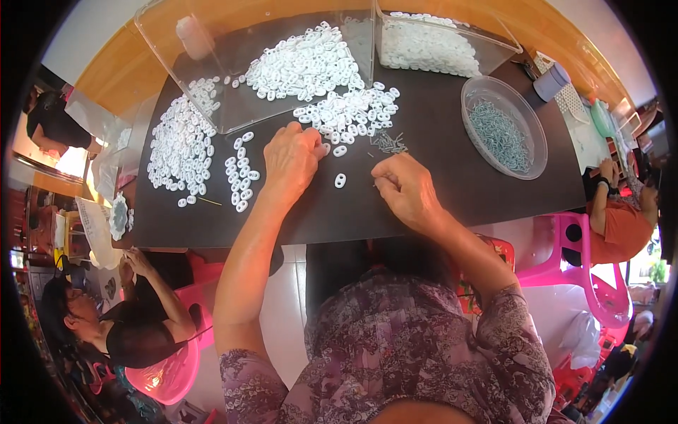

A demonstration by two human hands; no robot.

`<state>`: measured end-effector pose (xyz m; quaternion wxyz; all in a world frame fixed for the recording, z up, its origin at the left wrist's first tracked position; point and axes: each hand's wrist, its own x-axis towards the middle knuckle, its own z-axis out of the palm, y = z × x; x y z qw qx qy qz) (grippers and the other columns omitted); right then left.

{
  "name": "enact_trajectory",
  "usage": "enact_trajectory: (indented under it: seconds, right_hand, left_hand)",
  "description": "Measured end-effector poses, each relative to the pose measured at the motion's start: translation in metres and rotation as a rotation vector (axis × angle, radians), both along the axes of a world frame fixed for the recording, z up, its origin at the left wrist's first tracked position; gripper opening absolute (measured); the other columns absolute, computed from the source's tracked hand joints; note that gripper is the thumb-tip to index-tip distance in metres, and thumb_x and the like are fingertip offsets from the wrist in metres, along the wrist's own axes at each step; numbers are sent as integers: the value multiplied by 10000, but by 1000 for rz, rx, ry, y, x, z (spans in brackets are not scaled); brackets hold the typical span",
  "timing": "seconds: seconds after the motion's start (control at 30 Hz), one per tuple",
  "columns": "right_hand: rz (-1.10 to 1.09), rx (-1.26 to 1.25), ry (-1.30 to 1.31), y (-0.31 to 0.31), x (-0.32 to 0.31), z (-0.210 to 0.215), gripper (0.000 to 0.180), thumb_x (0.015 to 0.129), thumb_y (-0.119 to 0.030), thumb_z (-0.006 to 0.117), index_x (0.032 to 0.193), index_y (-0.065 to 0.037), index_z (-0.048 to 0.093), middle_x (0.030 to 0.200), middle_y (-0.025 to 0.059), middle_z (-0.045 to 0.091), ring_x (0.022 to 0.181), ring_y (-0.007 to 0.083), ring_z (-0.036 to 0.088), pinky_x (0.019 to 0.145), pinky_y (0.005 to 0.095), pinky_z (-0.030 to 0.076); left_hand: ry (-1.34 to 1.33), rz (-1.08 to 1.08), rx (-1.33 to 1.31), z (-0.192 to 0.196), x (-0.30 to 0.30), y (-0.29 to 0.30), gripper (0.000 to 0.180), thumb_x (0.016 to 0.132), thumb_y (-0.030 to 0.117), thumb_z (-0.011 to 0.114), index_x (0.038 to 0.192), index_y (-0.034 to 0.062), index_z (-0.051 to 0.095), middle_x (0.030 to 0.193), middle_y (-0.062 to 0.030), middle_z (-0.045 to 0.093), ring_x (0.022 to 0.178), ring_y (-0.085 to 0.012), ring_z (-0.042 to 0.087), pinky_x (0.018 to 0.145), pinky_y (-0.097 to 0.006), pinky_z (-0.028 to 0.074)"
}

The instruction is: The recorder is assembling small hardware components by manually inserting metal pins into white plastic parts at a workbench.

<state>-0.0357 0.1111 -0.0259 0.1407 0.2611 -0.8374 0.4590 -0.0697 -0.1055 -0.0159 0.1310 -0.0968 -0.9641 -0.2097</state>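
Note:
My left hand (291, 161) is closed at the near edge of a loose heap of white two-hole oval pieces (357, 113). Between its thumb and fingertips is one such white oval piece (325, 149), partly covered by the fingers. A single oval piece (340, 181) lies flat on the table between my hands. My right hand (408, 187) is curled with thumb and forefinger together, just below a small pile of grey-green screw-like pins (388, 143). Whatever it pinches is too small to make out.
A tipped clear bin (222, 116) spills white pieces across the dark table (438, 127). Behind stands another filled clear box (494, 51). At right sits a round clear tub (537, 145) of pins. Left lie another heap (180, 145) and a short row (241, 173). Other people sit at both sides.

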Motion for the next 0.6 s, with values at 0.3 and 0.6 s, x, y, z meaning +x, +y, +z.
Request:
enact_trajectory:
  seconds: [0.3, 0.6]
  right_hand:
    - [-2, -7, -29, -2, 0, -3, 136, 731, 59, 611, 819, -36, 569, 717, 89, 579, 674, 280, 545, 601, 372, 439]
    - [-71, -41, 6, 0, -3, -1, 140, 729, 50, 629, 841, -29, 596, 723, 83, 585, 686, 269, 554, 602, 370, 447]
  left_hand:
    - [-19, -29, 2, 3, 2, -8, 214, 727, 199, 734, 872, 54, 677, 792, -86, 543, 832, -270, 572, 707, -381, 432]
    - [133, -141, 44, -9, 2, -7, 179, 707, 44, 718, 879, 62, 672, 799, -73, 560, 791, -254, 580, 691, -363, 451]
